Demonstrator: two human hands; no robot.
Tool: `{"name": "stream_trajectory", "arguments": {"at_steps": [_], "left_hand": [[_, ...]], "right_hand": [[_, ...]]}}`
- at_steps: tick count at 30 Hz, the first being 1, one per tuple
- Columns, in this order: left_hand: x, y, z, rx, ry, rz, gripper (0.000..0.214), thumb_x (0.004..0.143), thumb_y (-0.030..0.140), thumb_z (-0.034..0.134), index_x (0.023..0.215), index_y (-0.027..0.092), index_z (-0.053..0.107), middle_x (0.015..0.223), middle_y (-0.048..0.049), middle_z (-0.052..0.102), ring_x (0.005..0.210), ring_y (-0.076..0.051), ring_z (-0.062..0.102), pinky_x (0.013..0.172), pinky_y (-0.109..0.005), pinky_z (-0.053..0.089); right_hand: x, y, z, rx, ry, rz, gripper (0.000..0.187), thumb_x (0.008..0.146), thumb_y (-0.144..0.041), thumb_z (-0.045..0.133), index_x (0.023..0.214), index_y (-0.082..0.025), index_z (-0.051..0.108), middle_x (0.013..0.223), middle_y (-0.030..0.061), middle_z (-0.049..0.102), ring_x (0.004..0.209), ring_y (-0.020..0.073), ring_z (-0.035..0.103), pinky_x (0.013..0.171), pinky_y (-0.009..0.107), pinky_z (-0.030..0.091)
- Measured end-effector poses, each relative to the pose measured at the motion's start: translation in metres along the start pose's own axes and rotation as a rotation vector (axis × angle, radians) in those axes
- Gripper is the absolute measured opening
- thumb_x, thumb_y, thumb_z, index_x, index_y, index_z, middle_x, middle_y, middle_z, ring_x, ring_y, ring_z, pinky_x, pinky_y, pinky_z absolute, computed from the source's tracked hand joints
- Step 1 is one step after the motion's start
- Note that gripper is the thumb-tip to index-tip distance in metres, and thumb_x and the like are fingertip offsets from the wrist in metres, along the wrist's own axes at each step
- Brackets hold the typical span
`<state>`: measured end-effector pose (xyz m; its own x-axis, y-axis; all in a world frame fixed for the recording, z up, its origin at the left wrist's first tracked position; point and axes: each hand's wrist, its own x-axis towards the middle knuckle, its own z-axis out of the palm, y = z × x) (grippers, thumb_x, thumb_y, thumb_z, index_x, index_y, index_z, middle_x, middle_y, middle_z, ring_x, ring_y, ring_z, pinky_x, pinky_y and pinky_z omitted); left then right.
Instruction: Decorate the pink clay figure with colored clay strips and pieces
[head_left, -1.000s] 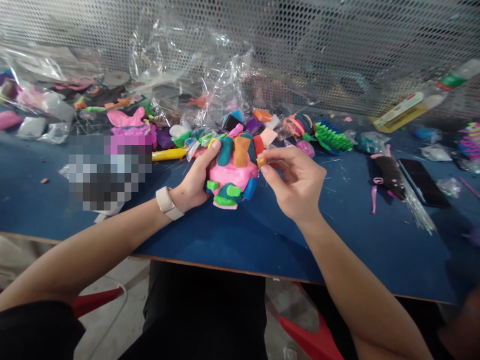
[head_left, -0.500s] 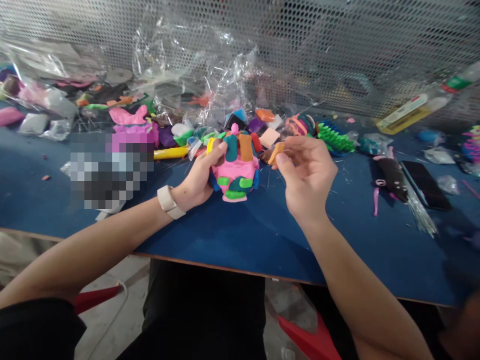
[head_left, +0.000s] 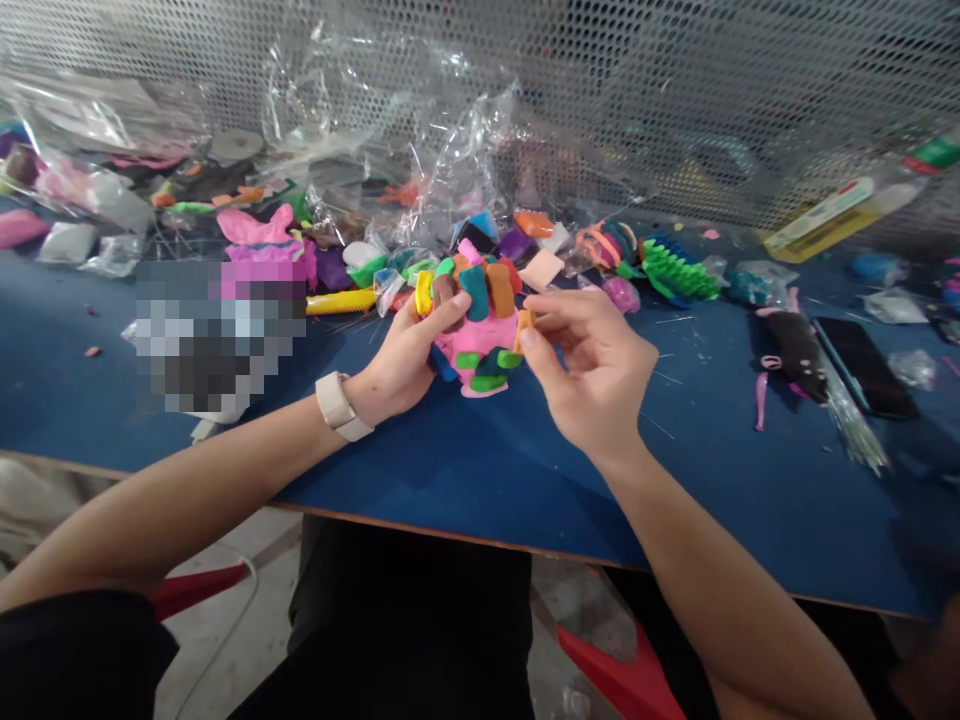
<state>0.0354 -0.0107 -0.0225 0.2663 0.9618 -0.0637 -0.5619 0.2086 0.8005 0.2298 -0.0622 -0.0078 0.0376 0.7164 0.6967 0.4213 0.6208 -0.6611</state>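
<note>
My left hand (head_left: 401,360) grips a pink modelling-clay figure (head_left: 487,335) by its left side, the thumb resting near the coloured strips on top. Brown, teal, orange, yellow and green clay pieces cover the figure, and a pink knob tops it. Between thumb and fingertips, my right hand (head_left: 592,370) pinches a small flat piece of orange clay (head_left: 524,328). That piece is at the figure's right side; whether it touches cannot be made out. The figure is held slightly tilted above the blue table (head_left: 450,470).
Wrapped clay lumps and clear plastic bags (head_left: 390,130) line the back against a perforated metal panel (head_left: 600,60). A yellow clay tool (head_left: 341,303) lies left of the figure. On the right are a spiky green piece (head_left: 679,272), a bottle (head_left: 840,215), a phone (head_left: 866,367) and wires (head_left: 855,430).
My right hand has moved left, bringing the orange clay piece up to the figure's right side. The figure has turned and tilted a little in my left hand.
</note>
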Motion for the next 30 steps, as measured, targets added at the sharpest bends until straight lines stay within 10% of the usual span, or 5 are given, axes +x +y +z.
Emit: {"name": "stream_trajectory", "arguments": {"at_steps": [7, 23, 30], "left_hand": [[-0.005, 0.004, 0.011, 0.066, -0.059, 0.029, 0.040, 0.098, 0.029, 0.092, 0.081, 0.021, 0.056, 0.080, 0.0046, 0.056, 0.071, -0.010, 0.054, 0.071, -0.025, 0.049], [-0.004, 0.005, 0.014, 0.071, -0.003, 0.002, 0.041, 0.098, 0.029, 0.093, 0.081, 0.021, 0.056, 0.074, 0.0052, 0.049, 0.065, -0.009, 0.046, 0.061, -0.022, 0.045], [-0.003, -0.001, 0.006, -0.006, -0.008, -0.047, 0.026, 0.103, 0.037, 0.087, 0.095, 0.023, 0.066, 0.083, 0.0024, 0.070, 0.077, -0.013, 0.068, 0.072, -0.024, 0.057]], "right_hand": [[-0.011, -0.005, 0.003, -0.292, -0.069, -0.297, 0.036, 0.107, -0.015, 0.071, 0.138, -0.032, 0.079, 0.132, 0.0100, 0.078, 0.101, 0.0263, 0.081, 0.094, 0.051, 0.074], [-0.012, 0.001, 0.008, -0.372, -0.129, -0.366, 0.052, 0.106, -0.003, 0.069, 0.151, -0.028, 0.075, 0.133, 0.0096, 0.079, 0.097, 0.0202, 0.081, 0.094, 0.039, 0.072], [-0.015, 0.000, 0.010, -0.395, -0.150, -0.334, 0.047, 0.106, -0.002, 0.067, 0.142, -0.030, 0.078, 0.128, 0.0079, 0.081, 0.111, 0.0238, 0.083, 0.091, 0.038, 0.074]]}}
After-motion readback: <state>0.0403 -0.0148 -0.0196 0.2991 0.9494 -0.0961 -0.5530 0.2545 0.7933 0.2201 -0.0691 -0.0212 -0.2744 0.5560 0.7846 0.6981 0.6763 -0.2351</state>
